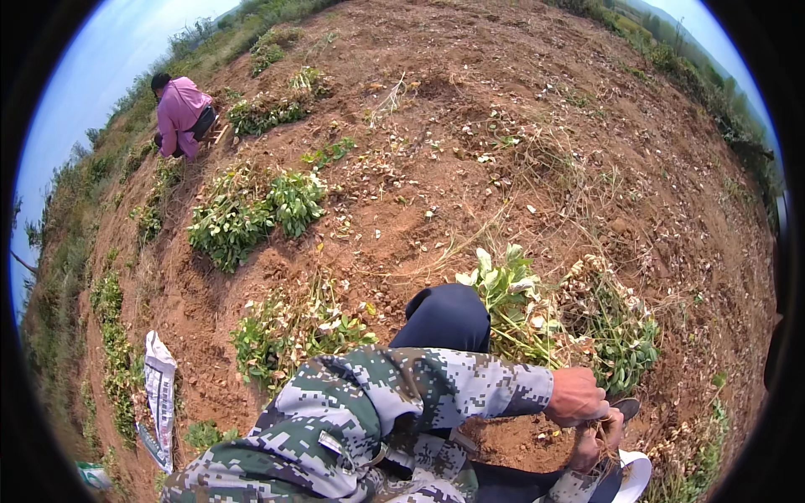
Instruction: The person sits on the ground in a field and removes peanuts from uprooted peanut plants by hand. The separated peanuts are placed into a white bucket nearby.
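Observation:
My left hand (575, 397) is closed in a fist at the base of an uprooted leafy plant (626, 349), which looks like a peanut plant. Its green and withered leaves spread beyond the knuckles, while the fist hides the gripped part. Just below, almost touching it, my right hand (596, 443) has its fingers closed around thin, dry, root-like strands (609, 449). Another leafy bunch (503, 283) with pale stems lies beside my left forearm. A dark shoe (627, 407) shows behind the hands. Near my right wrist is the curved edge of a white object (636, 475), mostly hidden.
More plant heaps lie on the reddish soil (390, 245), one beside my knee (295, 333) and a larger one (251, 217) farther off. A printed white sack (160, 396) rests at the left. A person in a pink top (181, 113) crouches at the far left.

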Demonstrator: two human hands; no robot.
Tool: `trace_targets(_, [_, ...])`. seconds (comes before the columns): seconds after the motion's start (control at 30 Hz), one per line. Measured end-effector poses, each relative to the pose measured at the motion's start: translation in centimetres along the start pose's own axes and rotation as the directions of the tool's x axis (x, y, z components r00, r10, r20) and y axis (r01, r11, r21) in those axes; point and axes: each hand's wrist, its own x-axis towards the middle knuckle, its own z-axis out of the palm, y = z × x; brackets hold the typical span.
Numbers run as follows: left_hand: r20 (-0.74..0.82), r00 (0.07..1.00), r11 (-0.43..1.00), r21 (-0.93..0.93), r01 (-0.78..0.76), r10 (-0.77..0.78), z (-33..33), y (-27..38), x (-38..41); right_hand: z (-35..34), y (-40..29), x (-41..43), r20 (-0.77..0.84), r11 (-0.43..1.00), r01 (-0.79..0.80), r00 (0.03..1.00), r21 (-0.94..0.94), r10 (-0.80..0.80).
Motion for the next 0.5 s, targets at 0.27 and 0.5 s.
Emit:
trace_targets(0.27, [0.157, 0.985, 0.996, -0.059, -0.067, 0.076, -0.9, 0.2, 0.0, -0.8, 0.7, -0.4, 0.145, 0.981, 0.136, 0.977, 0.137, -0.155])
trace_targets(0.5, [0.17, 0.98, 0.991, -0.109, -0.082, 0.099, -1.8, 0.7, -0.5, -1.8, 0.6, -0.4, 0.255, 0.992, 0.124, 0.959, 0.031, -0.128])
